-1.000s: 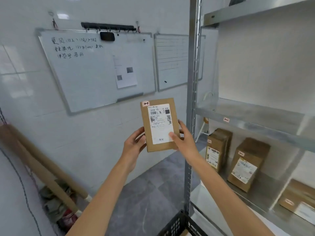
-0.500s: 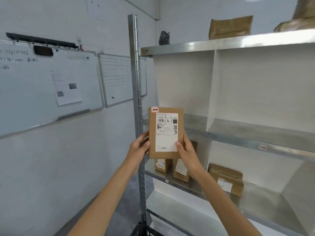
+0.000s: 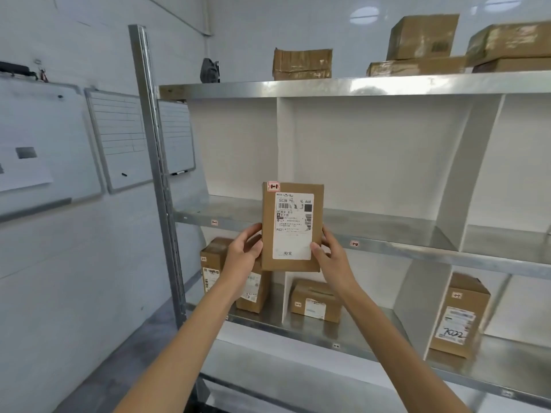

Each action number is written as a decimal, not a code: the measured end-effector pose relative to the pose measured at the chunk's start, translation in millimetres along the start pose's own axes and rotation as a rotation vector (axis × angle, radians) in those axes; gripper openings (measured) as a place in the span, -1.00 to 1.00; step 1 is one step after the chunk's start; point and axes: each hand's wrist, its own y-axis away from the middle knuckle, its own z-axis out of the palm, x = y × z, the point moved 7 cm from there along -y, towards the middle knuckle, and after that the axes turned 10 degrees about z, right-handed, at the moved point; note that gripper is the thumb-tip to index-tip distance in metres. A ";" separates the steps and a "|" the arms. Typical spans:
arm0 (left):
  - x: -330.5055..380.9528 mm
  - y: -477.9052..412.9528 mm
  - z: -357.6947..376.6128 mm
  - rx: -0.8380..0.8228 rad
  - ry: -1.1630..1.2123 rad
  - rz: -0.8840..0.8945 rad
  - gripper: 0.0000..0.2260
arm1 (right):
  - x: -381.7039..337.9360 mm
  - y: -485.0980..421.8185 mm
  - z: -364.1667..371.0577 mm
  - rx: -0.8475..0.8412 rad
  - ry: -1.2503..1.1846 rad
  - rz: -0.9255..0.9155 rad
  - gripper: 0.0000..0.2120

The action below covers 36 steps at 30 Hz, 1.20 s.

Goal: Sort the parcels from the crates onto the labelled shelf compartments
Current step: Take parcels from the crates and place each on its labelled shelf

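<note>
We hold one parcel (image 3: 292, 225) upright in both hands, in the air just in front of the metal shelf unit (image 3: 155, 162). Its face is turned toward us, showing a white shipping label (image 3: 293, 236) and a small red-edged sticker (image 3: 273, 186) at the top left corner. Our left hand (image 3: 243, 251) grips the parcel's lower left edge, thumb toward the front and fingers wrapped out of sight behind it. Our right hand (image 3: 329, 257) grips the lower right edge, with the thumb pressed on the corner of the label and the fingers curled round the side.

The parcel sits in front of the middle shelf (image 3: 387, 234), about level with its front edge and roughly in line with the white divider (image 3: 284, 150) that separates the leftmost compartment from the next one to the right. It rests on no shelf. Two small tags are stuck on that front edge, one (image 3: 214, 222) left of the parcel and one (image 3: 354, 243) to its right.

On the lower shelf, two brown boxes (image 3: 213, 263) (image 3: 253, 290) stand in the left compartment, partly hidden behind our left hand. A low box (image 3: 316, 301) lies in the next compartment and a taller one (image 3: 459, 315) stands farther right. More cardboard boxes (image 3: 301, 64) (image 3: 423, 37) sit on the top shelf. Whiteboards (image 3: 119, 138) hang on the wall to the left.
</note>
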 end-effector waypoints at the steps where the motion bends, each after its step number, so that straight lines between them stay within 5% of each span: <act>1: 1.1 2.4 3.9 0.015 -0.007 0.001 -0.70 | 1.3 1.4 -5.1 0.011 -0.003 0.004 -0.50; 21: 23.3 -8.5 -48.6 0.291 -0.061 0.109 -0.70 | -11.5 -19.4 53.5 -0.045 -0.035 -0.041 -0.48; 36: 11.9 -141.2 -154.6 0.450 -0.240 0.222 -0.80 | -32.5 -127.7 172.7 -0.024 -0.041 -0.061 -0.43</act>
